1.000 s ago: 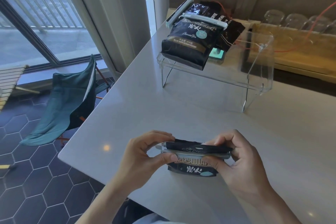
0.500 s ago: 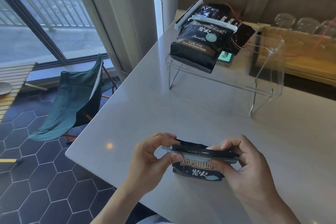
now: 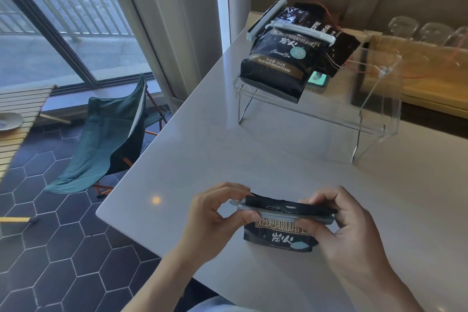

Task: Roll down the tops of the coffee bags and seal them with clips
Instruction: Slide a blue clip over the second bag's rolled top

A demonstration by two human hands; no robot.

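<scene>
A small black coffee bag (image 3: pixel 278 237) stands near the front edge of the white table (image 3: pixel 253 159), its top folded over. A grey clip (image 3: pixel 286 214) lies along the fold. My left hand (image 3: pixel 215 223) pinches the clip's left end and the bag's corner. My right hand (image 3: pixel 347 230) grips the clip's right end and the bag. On a clear acrylic stand (image 3: pixel 329 114) at the back lies a larger black coffee bag (image 3: pixel 276 66) with a white clip (image 3: pixel 304 31) across its top, and another clipped dark bag (image 3: pixel 331 45) behind it.
A green folding chair (image 3: pixel 111 132) stands on the hexagon-tiled floor left of the table. A wooden tray (image 3: pixel 425 76) with upturned glasses (image 3: pixel 430 31) runs along the back right. A wooden slat table with a plate (image 3: pixel 10 120) is at far left.
My hands and the small bag have stayed together in the same grip. The camera has shifted, so the whole scene sits slightly further right in view.
</scene>
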